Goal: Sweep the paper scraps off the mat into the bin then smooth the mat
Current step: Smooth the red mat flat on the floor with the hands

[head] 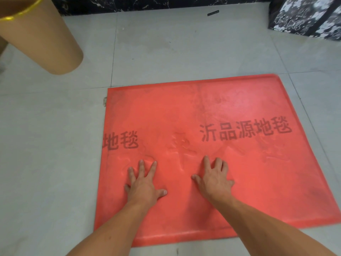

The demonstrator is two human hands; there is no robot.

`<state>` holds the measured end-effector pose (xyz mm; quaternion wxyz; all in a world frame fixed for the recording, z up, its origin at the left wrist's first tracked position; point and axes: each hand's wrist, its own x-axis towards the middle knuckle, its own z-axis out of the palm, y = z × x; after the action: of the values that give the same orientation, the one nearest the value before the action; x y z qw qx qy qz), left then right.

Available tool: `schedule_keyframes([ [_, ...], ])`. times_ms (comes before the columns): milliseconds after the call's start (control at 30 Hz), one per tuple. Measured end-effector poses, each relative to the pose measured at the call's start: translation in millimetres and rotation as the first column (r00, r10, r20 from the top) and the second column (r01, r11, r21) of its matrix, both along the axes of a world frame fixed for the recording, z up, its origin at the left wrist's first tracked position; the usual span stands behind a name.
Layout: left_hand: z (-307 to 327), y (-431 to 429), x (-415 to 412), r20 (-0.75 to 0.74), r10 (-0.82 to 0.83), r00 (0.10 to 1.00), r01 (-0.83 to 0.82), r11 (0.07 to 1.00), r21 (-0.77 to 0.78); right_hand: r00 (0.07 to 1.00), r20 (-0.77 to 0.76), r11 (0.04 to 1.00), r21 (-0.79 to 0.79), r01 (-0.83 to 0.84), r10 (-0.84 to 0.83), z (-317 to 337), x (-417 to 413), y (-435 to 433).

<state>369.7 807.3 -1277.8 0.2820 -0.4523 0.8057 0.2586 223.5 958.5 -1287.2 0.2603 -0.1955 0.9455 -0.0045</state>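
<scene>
- On a pale tiled floor point(166, 52), a red mat point(239, 182) lay flat at the centre of the view, its surface bare of any paper scraps that could be seen.
- The left hand point(144, 185) pressed palm-down on the mat near its 7 o'clock corner, fingers spread wide, gripping nothing.
- The right hand point(215, 180) rested palm-down just beside it, toward the mat's 6 o'clock edge, fingers fanned and slightly bent, also holding nothing.
- A tan cardboard bin point(42, 39) with a yellow band at its rim stood well apart from the mat, at about 10 o'clock.
- Shallow ripples and creases point(180, 150) showed ahead of the fingertips, at 12 o'clock from both hands, between the two blocks of dark printed lettering point(245, 130).
- The mat appeared thin, light and pliable, with a slightly raised rim along its far edge; it looked likely to bunch or slide on the smooth tile if pushed hard from one spot.
- Flat palms pressed down and drawn outward toward 12 o'clock seemed the better purchase, since pinching an edge could lift the sheet.
- Sweeping looked finished, and smoothing appeared to be the step in hand.
- A black-and-white patterned bag point(306, 17) sat at 2 o'clock against a dark marbled skirting point(147, 3).
</scene>
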Motion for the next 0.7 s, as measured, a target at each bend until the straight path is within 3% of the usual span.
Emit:
schedule_keyframes([
  [367, 7, -2, -6, 0.075, -0.034, 0.997, 0.035, 0.999, -0.014, 0.997, -0.047, 0.998, 0.035, -0.052, 0.053, 4, -3, -1],
  [433, 12, -10, -9, 0.062, -0.123, 0.99, 0.131, 0.982, -0.135, 0.99, -0.092, 0.994, 0.04, -0.099, 0.102, 7, -8, -5],
  [500, 18, -24, -16, -0.056, -0.216, 0.975, 0.187, 0.928, -0.322, 0.984, -0.12, 0.992, 0.011, -0.129, 0.129, 9, -17, -15],
  [567, 18, -45, -28, -0.172, -0.247, 0.954, 0.161, 0.902, -0.401, 0.984, -0.125, 0.991, -0.034, -0.131, 0.125, 11, -29, -31],
  [633, 14, -67, -45, -0.183, -0.21, 0.961, 0.14, 0.933, -0.332, 0.985, -0.12, 0.99, -0.064, -0.129, 0.121, 12, -42, -52],
  [700, 9, -85, -60, -0.089, -0.132, 0.987, 0.112, 0.973, -0.202, 0.985, -0.114, 0.984, -0.102, -0.143, 0.131, 13, -53, -75],
])
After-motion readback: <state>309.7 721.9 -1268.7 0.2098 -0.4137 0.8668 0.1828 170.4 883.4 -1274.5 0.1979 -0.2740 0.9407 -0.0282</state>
